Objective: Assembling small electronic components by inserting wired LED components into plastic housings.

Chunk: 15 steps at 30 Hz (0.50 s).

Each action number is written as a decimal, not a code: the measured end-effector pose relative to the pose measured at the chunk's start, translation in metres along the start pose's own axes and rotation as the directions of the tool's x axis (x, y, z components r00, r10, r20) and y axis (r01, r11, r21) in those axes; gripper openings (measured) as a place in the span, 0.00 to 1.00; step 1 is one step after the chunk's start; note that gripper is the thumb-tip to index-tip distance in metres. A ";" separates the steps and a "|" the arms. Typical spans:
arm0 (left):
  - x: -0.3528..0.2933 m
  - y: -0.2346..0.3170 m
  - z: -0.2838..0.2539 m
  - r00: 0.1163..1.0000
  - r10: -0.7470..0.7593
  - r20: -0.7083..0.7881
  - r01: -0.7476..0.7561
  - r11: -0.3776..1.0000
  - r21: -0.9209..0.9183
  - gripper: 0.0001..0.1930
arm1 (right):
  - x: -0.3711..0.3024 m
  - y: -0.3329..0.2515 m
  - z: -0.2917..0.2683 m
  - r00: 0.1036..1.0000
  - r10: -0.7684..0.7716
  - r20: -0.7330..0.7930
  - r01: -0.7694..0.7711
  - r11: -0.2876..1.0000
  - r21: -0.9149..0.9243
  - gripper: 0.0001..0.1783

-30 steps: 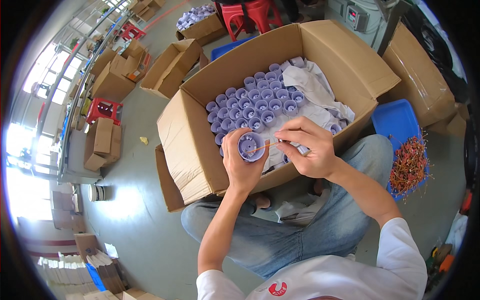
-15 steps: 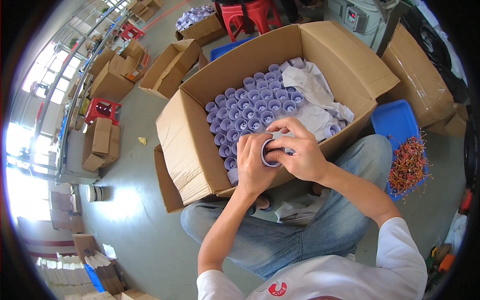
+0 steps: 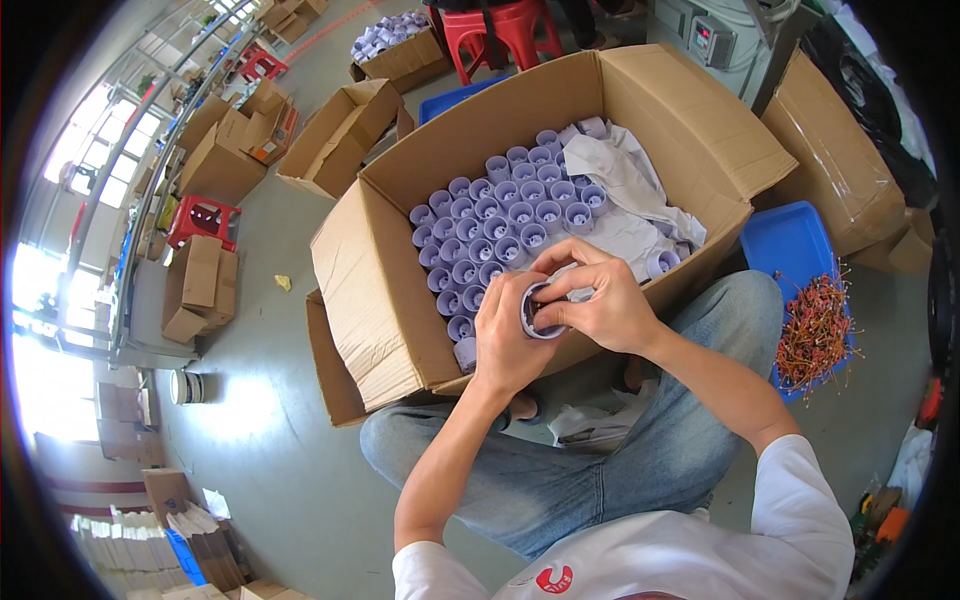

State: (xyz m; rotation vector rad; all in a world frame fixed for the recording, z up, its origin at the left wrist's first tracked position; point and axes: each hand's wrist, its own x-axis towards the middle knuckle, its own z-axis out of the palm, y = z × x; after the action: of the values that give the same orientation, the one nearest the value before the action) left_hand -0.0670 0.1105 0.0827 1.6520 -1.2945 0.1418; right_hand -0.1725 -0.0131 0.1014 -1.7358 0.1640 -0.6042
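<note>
My left hand (image 3: 502,340) is wrapped round a pale purple plastic cup (image 3: 541,333), its mouth tilted up toward me. Thumb and fingers of my right hand (image 3: 610,305) are bent together and reach into that mouth; whatever they pinch is hidden, though something dark shows inside. Both hands are over the near edge of a large open cardboard box (image 3: 370,290). Rows of similar purple cups (image 3: 497,228) stand in it, mouths up, with small pieces visible inside them. Crumpled white paper (image 3: 612,165) covers the box's right part.
Right of my knee, a blue tray (image 3: 790,232) holds a heap of small reddish parts with thin leads (image 3: 812,345). Another cardboard box (image 3: 835,150) stands beyond it. More boxes (image 3: 340,135) and a red stool (image 3: 500,35) are farther back. A metal rack (image 3: 150,130) runs along the left.
My right fingers have shifted slightly within the cup's mouth, and the cup has turned a little in my left hand. The box and tray stay put.
</note>
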 end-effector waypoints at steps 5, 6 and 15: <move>0.000 0.000 -0.001 1.000 0.000 0.006 0.000 1.000 -0.014 0.27 | 0.001 0.001 0.000 0.999 -0.001 0.036 0.000 1.000 0.030 0.13; 0.000 0.000 -0.001 1.000 0.009 0.004 -0.009 1.000 0.005 0.27 | 0.000 0.002 0.002 0.999 -0.001 0.037 0.000 1.000 0.029 0.13; -0.002 0.000 -0.003 0.999 -0.029 0.032 0.031 0.998 -0.047 0.29 | 0.000 -0.004 -0.001 0.996 -0.020 0.085 0.023 0.999 -0.046 0.11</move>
State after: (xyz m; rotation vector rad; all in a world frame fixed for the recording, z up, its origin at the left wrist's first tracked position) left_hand -0.0667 0.1137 0.0835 1.6381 -1.2863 0.0666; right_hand -0.1733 -0.0129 0.1051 -1.8069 0.1009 -0.5453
